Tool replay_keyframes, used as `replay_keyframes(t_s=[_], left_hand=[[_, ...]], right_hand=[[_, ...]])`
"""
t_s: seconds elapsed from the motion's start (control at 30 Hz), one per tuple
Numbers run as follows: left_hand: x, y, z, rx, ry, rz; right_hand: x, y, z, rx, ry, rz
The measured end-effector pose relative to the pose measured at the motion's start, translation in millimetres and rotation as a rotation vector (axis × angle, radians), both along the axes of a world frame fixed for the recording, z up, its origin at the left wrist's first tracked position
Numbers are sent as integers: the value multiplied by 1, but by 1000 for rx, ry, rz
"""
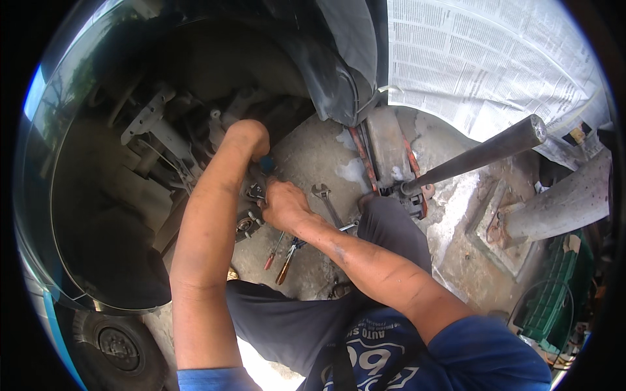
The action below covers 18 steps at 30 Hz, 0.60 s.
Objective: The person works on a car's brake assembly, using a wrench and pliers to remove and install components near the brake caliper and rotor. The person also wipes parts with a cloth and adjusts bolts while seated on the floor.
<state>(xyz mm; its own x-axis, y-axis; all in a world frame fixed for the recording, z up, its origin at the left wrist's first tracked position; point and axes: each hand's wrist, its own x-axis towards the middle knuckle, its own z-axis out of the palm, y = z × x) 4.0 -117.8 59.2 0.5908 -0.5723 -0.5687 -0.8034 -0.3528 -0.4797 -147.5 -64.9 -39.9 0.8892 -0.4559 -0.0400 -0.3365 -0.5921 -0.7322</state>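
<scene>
My left hand (250,137) reaches into the dark wheel well (195,58), bent at the wrist; its fingers are hidden behind it. A small blue piece (267,163) shows just below that hand. Close by, my right hand (283,205) is closed on a shiny metal tool (255,191), probably a wrench, though the fingers cover much of it. Left of my hands stand the metal suspension parts (166,137). On the concrete below lie an open-ended wrench (324,195), a red-handled screwdriver (270,261) and an amber-handled screwdriver (283,271).
A floor jack (385,146) stands right of my hands, its thick handle (482,153) slanting up. Newspaper sheets (482,58) cover the panel at upper right. A metal post (561,202), a green crate (554,287) and a wheel (117,348) stand farther out.
</scene>
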Motion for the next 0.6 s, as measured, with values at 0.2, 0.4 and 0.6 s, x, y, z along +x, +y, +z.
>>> replay_keyframes(t_s=[0.2, 0.4, 0.6], left_hand=[[-7, 6, 9, -11, 1, 21], [-2, 7, 5, -89, 18, 9], [-2, 25, 5, -248, 67, -43]], right_hand=[[14, 10, 6, -130, 24, 24], [20, -2, -12, 142, -137, -79], [20, 7, -22, 949, -296, -88]])
